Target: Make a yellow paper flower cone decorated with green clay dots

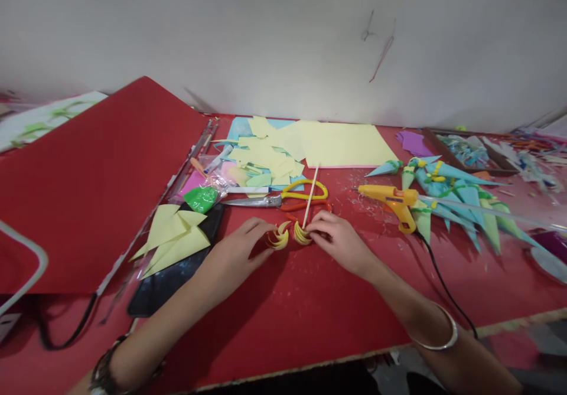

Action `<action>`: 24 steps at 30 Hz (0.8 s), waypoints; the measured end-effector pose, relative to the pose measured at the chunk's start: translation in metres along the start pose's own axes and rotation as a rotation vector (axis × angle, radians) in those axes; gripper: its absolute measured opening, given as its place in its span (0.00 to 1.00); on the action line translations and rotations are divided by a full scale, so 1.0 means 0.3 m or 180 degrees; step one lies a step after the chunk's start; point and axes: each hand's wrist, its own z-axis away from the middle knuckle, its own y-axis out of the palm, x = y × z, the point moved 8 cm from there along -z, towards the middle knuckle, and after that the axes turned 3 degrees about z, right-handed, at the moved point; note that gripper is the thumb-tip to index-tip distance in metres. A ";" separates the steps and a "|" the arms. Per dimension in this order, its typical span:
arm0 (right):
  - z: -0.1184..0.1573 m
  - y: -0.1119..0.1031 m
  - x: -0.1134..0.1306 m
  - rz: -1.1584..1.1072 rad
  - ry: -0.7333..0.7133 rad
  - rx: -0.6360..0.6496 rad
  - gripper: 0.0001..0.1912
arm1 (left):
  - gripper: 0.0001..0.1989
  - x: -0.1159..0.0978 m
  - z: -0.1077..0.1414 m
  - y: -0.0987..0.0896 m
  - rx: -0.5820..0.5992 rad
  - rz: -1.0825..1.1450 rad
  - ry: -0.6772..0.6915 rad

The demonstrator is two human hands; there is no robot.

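Over the red table, my left hand has thumb and fingertips closed at the edge of a curled yellow paper piece cut into curved points. A second curled yellow piece is pinched by my right hand, close beside the first with a small gap between. A thin pale stick slants up from the right-hand piece; whether my fingers also touch it, I cannot tell. Just behind my hands lie scissors with one yellow and one red handle loop.
A yellow glue gun with a black cord lies at right, beside blue and green paper cones. Yellow paper scraps and a yellow sheet are behind. At left, paper triangles rest on a dark phone-like slab.
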 end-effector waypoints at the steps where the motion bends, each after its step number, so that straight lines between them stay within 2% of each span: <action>1: 0.000 0.003 0.001 0.0007 0.0007 0.0016 0.08 | 0.09 -0.004 -0.007 0.003 0.0043 0.0099 0.0082; 5: -0.001 0.006 0.001 0.0018 0.0029 0.0015 0.08 | 0.11 -0.013 -0.029 0.012 0.0136 0.0260 0.0348; 9: -0.002 0.004 0.000 0.0035 -0.0032 0.0027 0.09 | 0.15 -0.010 -0.051 0.014 0.0139 0.0251 0.0490; 13: -0.003 -0.016 -0.009 0.0057 -0.0036 -0.0030 0.10 | 0.15 -0.003 -0.065 0.005 0.0059 0.0262 0.0556; 21: 0.006 -0.068 -0.006 0.0085 -0.0141 -0.0073 0.08 | 0.10 0.002 -0.017 -0.035 -0.0492 0.0262 0.0120; 24: 0.010 -0.066 0.007 0.0091 -0.0323 -0.0017 0.09 | 0.10 -0.019 0.006 -0.020 -0.0400 0.0345 0.0021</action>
